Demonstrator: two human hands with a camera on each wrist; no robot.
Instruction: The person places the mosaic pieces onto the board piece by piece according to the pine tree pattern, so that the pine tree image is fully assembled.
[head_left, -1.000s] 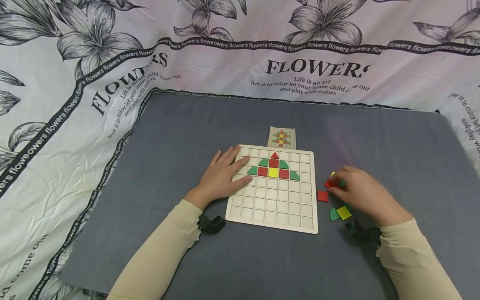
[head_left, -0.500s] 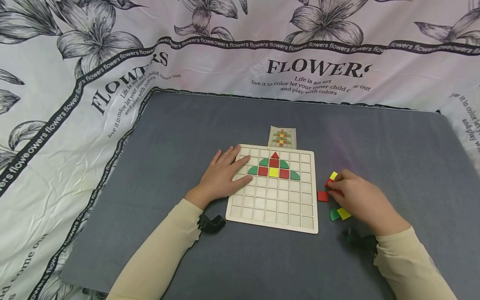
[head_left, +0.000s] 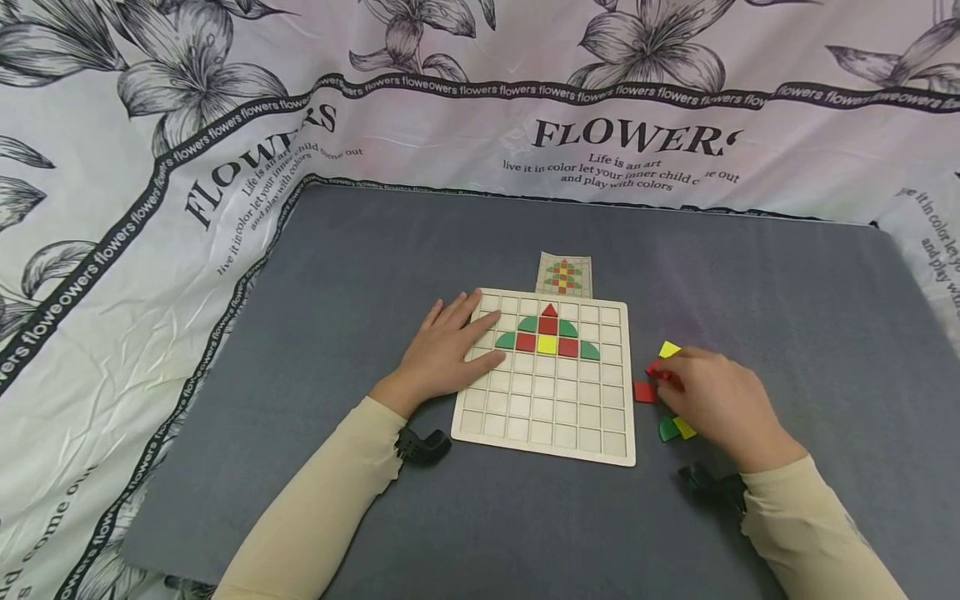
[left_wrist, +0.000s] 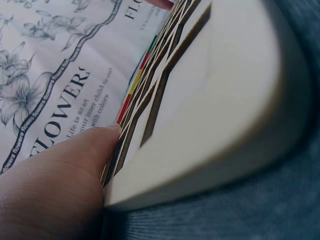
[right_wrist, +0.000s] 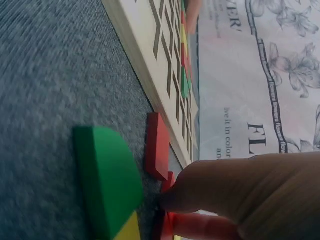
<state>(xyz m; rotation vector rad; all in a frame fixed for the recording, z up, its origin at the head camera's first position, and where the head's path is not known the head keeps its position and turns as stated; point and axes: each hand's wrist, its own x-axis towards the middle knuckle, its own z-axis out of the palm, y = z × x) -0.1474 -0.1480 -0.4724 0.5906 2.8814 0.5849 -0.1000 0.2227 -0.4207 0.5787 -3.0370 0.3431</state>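
Your left hand (head_left: 442, 354) lies on the left side of the pale board (head_left: 558, 417), near its top corner. Its grip is let go, with the fingers spread out and straight. Your right hand (head_left: 712, 396) is just past the right side of the board. Its grip is pinching a small red piece (head_left: 654, 367) between finger and thumb.

The board lies flat on the gray surface (head_left: 375, 292), and it has lots of little squares. Near the top sits a red triangle (head_left: 550, 311). Under it is a red square (head_left: 548, 326) with a round-edged green piece on each side. The next row has a yellow square (head_left: 547, 345) in the middle, then red squares beside it, then green pieces at the ends.

A loose red tile (head_left: 644, 392) is just beside the board's right edge. A yellow piece (head_left: 670, 348) peeks out past your right fingers. Nearer to you, a green piece (head_left: 667, 429) and a yellow tile (head_left: 685, 427) lie side by side, partly under your hand in the head view. A small picture card (head_left: 564, 275) is right behind the board.
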